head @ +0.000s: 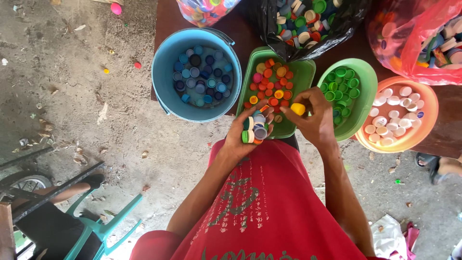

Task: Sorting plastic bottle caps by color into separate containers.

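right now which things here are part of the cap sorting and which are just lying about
In use: left hand cupping mixed plastic caps; right hand pinching yellow cap; blue bucket; green tray; green bowl; orange bowl.
Lying about: teal plastic chair; pink ball.

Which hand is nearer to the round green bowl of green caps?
Right. The right hand, pinching a yellow cap, sits beside the green bowl rim. The left hand, holding mixed caps, is farther off, across the green tray.
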